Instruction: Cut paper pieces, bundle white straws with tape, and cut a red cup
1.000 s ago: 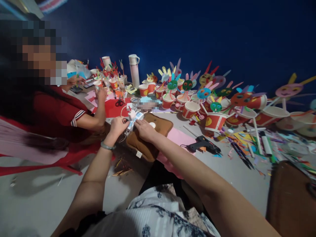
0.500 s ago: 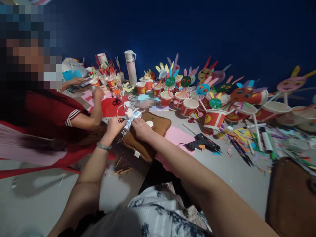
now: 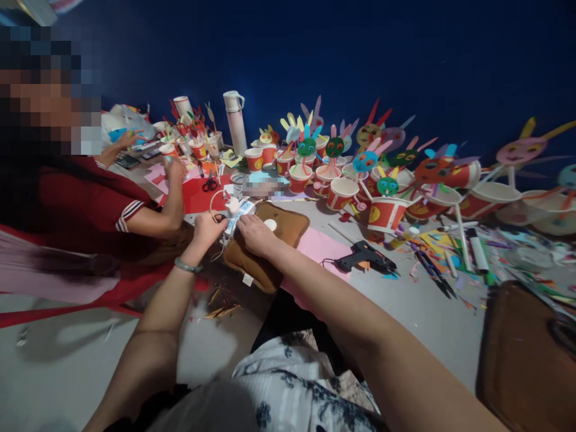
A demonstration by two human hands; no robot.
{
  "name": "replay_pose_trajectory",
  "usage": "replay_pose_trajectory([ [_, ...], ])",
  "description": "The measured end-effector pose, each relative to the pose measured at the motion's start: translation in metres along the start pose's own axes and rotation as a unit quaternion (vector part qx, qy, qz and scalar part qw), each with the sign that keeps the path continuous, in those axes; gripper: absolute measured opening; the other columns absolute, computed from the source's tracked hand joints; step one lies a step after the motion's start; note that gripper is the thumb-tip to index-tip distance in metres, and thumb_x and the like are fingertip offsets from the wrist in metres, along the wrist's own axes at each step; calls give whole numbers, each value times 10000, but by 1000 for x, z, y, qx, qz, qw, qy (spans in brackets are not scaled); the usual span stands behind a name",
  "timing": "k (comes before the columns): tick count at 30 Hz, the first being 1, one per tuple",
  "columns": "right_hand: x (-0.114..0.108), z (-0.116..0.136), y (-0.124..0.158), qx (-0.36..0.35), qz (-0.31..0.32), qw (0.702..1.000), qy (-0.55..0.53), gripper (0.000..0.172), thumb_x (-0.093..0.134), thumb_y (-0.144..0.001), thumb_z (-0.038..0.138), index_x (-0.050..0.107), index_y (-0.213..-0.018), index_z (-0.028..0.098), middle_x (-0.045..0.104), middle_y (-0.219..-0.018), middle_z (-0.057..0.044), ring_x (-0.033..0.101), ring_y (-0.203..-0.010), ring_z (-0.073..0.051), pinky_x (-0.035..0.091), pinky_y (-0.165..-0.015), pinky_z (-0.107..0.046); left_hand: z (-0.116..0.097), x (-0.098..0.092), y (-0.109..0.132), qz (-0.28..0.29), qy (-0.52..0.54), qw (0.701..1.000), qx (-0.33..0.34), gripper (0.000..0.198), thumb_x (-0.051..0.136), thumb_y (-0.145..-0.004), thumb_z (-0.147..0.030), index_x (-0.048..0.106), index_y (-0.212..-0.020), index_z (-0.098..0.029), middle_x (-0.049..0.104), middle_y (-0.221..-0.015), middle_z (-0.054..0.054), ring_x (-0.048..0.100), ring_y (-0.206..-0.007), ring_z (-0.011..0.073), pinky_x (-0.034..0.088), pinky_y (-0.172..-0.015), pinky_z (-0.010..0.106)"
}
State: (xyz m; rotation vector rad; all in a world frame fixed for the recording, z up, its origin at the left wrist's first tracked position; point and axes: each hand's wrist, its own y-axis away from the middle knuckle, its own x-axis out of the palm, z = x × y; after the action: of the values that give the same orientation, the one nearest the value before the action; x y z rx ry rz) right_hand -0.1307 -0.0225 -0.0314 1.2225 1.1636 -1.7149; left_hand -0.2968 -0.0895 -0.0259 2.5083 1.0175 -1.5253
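Note:
A white power strip (image 3: 245, 209) with blue-marked sockets lies at the edge of the brown plush pad (image 3: 288, 223). A white plug (image 3: 233, 207) with a pale looped cord sits in it. My left hand (image 3: 209, 231), a bracelet on its wrist, is pinched at the strip's near left side. Something small and dark shows at its fingertips; its kind is unclear. My right hand (image 3: 257, 234) rests over the pad, its curled fingers gripping the strip's right edge. A round white disc (image 3: 270, 225) on the pad shows just beyond that hand.
A co-worker in a red sleeve (image 3: 135, 210) works at the left, near scissors (image 3: 210, 182) on red paper. A glue gun (image 3: 366, 258) lies right of my forearm on the table. Paper cups (image 3: 342, 193) with rabbit faces line the wall beside a thermos (image 3: 235, 123). Scraps and pens lie right.
The view has shifted slightly, moving most things a little left in the picture. Both my hands stay at the power strip. The co-worker's far hand has lifted slightly.

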Motion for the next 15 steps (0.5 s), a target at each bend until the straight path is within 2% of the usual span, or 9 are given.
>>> replay_pose_trajectory([
  [5, -1, 0, 1, -2, -1, 1000, 7, 268, 428, -908, 92, 611, -1101, 55, 610, -1128, -179, 506, -1057, -270, 363, -1019, -407, 1, -4, -2, 8, 26, 1000, -3, 243, 641, -667, -370, 617, -584, -143, 564, -520, -11, 486, -538, 116, 332, -539, 222],
  [10, 1, -1, 0, -1, -2, 1000, 7, 259, 433, -912, 97, 608, -1100, 61, 607, -1124, -179, 505, -1060, -264, 368, -1011, -401, 2, 1, -1, -19, 37, 999, -1, 179, 654, -654, -333, 625, -629, -159, 622, -592, 19, 540, -592, 141, 364, -580, 235],
  [15, 3, -1, 0, 0, 0, 1000, 4, 254, 434, -911, 97, 610, -1092, 73, 606, -1123, -177, 504, -1066, -267, 373, -1010, -406, 4, -9, -14, -46, 66, 997, -21, 231, 563, -773, -371, 609, -698, -158, 638, -640, 26, 592, -630, 146, 428, -614, 232],
])
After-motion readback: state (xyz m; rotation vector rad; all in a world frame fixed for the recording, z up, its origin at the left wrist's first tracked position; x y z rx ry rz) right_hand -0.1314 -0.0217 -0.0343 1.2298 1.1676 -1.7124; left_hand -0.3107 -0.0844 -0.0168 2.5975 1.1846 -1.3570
